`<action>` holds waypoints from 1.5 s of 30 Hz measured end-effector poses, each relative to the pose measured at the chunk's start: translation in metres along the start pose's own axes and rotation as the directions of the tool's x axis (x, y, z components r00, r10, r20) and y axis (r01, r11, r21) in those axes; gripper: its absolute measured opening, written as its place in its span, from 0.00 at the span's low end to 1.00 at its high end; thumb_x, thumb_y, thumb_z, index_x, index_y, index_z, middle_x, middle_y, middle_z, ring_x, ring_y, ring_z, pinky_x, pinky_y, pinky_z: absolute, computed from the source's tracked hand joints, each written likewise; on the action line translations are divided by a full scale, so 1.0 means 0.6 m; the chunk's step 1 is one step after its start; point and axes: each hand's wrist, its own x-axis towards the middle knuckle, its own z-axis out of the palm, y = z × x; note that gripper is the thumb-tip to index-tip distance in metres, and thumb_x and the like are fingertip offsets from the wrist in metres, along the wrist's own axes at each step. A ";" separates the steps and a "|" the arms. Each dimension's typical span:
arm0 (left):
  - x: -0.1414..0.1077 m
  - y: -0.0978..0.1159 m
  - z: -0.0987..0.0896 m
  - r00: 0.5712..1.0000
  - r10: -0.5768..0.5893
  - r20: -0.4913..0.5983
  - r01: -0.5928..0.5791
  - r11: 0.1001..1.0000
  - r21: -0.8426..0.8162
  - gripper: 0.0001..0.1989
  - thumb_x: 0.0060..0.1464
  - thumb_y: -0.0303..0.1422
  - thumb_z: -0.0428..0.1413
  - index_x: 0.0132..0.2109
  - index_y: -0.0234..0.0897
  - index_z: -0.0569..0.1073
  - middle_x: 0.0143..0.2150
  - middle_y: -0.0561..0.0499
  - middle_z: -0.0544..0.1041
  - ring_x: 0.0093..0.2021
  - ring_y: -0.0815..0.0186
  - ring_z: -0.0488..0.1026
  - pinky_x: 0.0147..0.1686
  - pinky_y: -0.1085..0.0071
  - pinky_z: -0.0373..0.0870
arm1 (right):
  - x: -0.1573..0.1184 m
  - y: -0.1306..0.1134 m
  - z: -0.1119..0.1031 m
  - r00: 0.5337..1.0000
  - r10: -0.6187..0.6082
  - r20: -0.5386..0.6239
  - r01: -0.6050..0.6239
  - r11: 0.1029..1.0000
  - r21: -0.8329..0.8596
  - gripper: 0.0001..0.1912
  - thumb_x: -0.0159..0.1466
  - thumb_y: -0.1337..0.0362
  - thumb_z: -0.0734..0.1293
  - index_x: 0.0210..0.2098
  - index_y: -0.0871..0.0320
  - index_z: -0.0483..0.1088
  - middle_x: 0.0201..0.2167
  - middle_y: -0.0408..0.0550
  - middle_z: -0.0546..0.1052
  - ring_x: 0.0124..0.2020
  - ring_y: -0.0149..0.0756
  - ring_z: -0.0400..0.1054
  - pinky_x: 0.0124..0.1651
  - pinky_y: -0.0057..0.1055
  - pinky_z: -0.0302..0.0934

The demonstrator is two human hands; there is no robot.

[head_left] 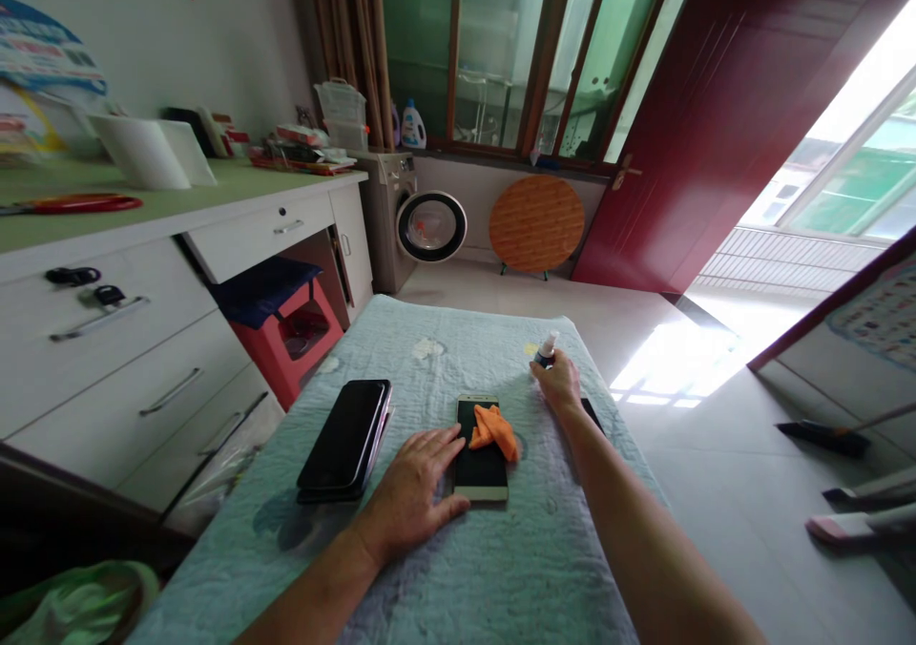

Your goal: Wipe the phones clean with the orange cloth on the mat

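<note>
A smartphone [481, 473] with a dark screen and pale gold edges lies flat on the light green cloth [429, 569]. On its screen rests a crumpled orange cloth [493, 429]. My left hand [415, 478] lies beside the phone with fingers stretched out, its fingertips and thumb touching the left edge. Over to the right, my right hand [559, 378] has its fingers wrapped round a small spray bottle [546, 350] with a white top and a dark body. A stack of phones [347, 437] with a black one on top sits left of my left hand.
Partly hidden by my right forearm is a dark flat object [593, 416]. A red stool [304, 340] and a white drawer desk [178, 359] stand on the left. Beyond the covered table are an open washing machine [392, 206] and a round wooden tabletop [536, 223].
</note>
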 end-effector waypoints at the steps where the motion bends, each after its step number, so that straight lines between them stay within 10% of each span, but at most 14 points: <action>1: 0.000 0.000 0.000 1.000 -0.004 0.003 0.004 1.000 -0.001 0.33 0.52 0.42 0.61 0.63 0.39 0.64 0.67 0.41 0.61 0.66 0.51 0.58 0.65 0.50 0.52 | 0.001 -0.003 0.005 1.000 -0.006 -0.004 0.006 1.000 0.001 0.12 0.56 0.59 0.66 0.36 0.59 0.72 0.35 0.51 0.78 0.38 0.42 0.70 0.39 0.31 0.58; 9: -0.001 -0.003 0.001 0.999 0.022 -0.023 -0.022 1.000 -0.018 0.34 0.52 0.42 0.62 0.63 0.41 0.64 0.66 0.43 0.62 0.65 0.51 0.59 0.64 0.49 0.53 | -0.009 -0.019 0.024 1.000 -0.020 0.002 0.020 1.000 -0.016 0.16 0.58 0.59 0.65 0.44 0.60 0.70 0.41 0.54 0.77 0.42 0.43 0.69 0.43 0.32 0.59; 18: -0.001 -0.006 0.007 0.999 0.031 -0.032 -0.031 0.999 -0.016 0.33 0.53 0.41 0.61 0.64 0.43 0.63 0.67 0.44 0.61 0.65 0.51 0.59 0.64 0.50 0.53 | -0.066 0.031 -0.060 0.992 0.074 0.101 -0.028 0.918 -0.396 0.40 0.55 0.50 0.67 0.61 0.64 0.57 0.56 0.66 0.65 0.57 0.61 0.58 0.53 0.50 0.55; 31: -0.002 -0.005 0.010 0.999 0.003 -0.049 -0.004 1.000 -0.019 0.32 0.52 0.39 0.62 0.63 0.40 0.64 0.66 0.43 0.62 0.65 0.51 0.58 0.64 0.51 0.54 | -0.094 0.045 -0.076 0.985 0.134 0.107 -0.077 0.904 -0.420 0.37 0.56 0.48 0.66 0.60 0.61 0.60 0.55 0.62 0.65 0.55 0.60 0.60 0.50 0.45 0.58; 36: -0.002 -0.007 0.010 0.999 0.011 -0.034 -0.012 1.000 -0.021 0.34 0.54 0.47 0.60 0.64 0.40 0.63 0.67 0.42 0.61 0.66 0.50 0.57 0.64 0.49 0.54 | -0.129 0.003 -0.079 0.973 -0.189 0.136 0.218 0.944 -0.246 0.29 0.60 0.53 0.66 0.57 0.59 0.65 0.56 0.59 0.65 0.55 0.53 0.60 0.55 0.46 0.56; 39: -0.002 -0.010 0.012 0.998 0.040 -0.043 -0.040 0.999 -0.008 0.35 0.55 0.53 0.56 0.64 0.38 0.63 0.66 0.41 0.62 0.65 0.48 0.58 0.63 0.48 0.54 | -0.164 -0.038 -0.062 0.804 -0.509 0.307 0.510 0.856 0.084 0.20 0.61 0.60 0.66 0.53 0.55 0.69 0.53 0.52 0.68 0.53 0.43 0.63 0.57 0.38 0.57; 45: -0.001 -0.015 0.017 0.994 0.083 -0.072 -0.080 0.996 0.033 0.35 0.58 0.55 0.51 0.63 0.36 0.63 0.65 0.40 0.63 0.64 0.48 0.60 0.63 0.49 0.56 | -0.222 -0.075 -0.035 0.745 -0.542 0.389 0.542 0.831 0.121 0.12 0.65 0.70 0.61 0.40 0.53 0.76 0.43 0.49 0.70 0.44 0.37 0.64 0.48 0.30 0.60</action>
